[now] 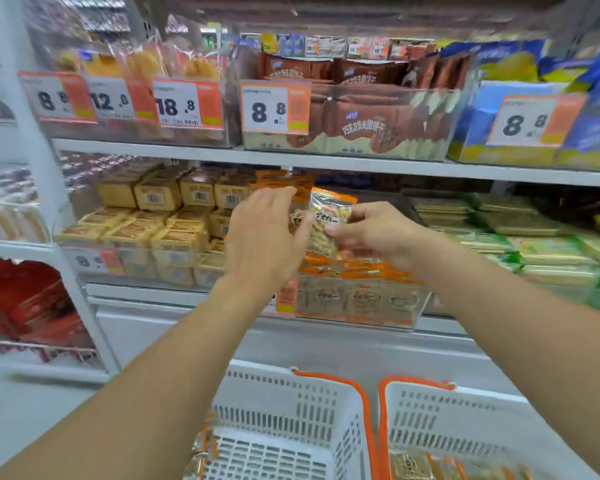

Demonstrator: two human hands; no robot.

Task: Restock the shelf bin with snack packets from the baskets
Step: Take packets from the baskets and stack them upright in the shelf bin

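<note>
An orange-topped clear snack packet stands upright over the clear shelf bin on the middle shelf. My right hand pinches the packet at its lower right side. To the packet's left, my left hand reaches in with straight fingers, its fingertips at the packet's edge. Several like packets with orange tops lie packed in the bin below. Two white baskets with orange handles stand at the bottom: the left basket and the right basket, each with packets inside.
Yellow biscuit packs fill the bin to the left, green packs the one to the right. The upper shelf carries brown packets and price tags. A red-stocked rack stands at far left.
</note>
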